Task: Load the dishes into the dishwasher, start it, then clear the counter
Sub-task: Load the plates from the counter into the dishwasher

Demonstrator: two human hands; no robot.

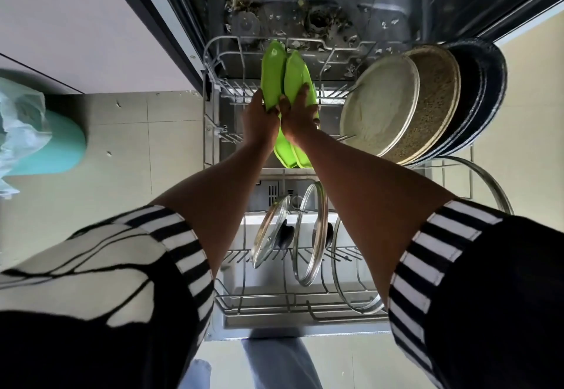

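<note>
Loading seen from above by a head-worn camera; two bare arms in black-and-white striped sleeves (189,251) reach down into the pulled-out grey wire lower rack (210,62) of an open dishwasher (335,16).

Both hands meet at the far middle of the rack, on bright lime-green plastic plates (274,71) standing on edge among the tines; at least two, the exact count unclear. The left hand (259,114) has its fingers curled round the edge of the left-most plate; the right hand (300,111) clamps the plate beside it; the two hands touch.

Just to the right, leaning in a row, stand a large round cream plate (378,98), a brown speckled round plate (436,98) behind it, and dark navy round plates (485,89) behind that. Nearer the person, glass pot lids with metal rims and black knobs (271,233) stand upright in the rack. A teal bin with a plastic bag (45,132) sits on the tiled floor to the left; scraps of debris litter the dishwasher's tub floor.

The step in hand appears to be the first one, loading, with the green plates being seated in their slots. The next move likely calls for settling each plate between tines so it stands alone, then easing both hands out without nudging the leaning round plates; starting the machine and clearing the counter are not yet done.
</note>
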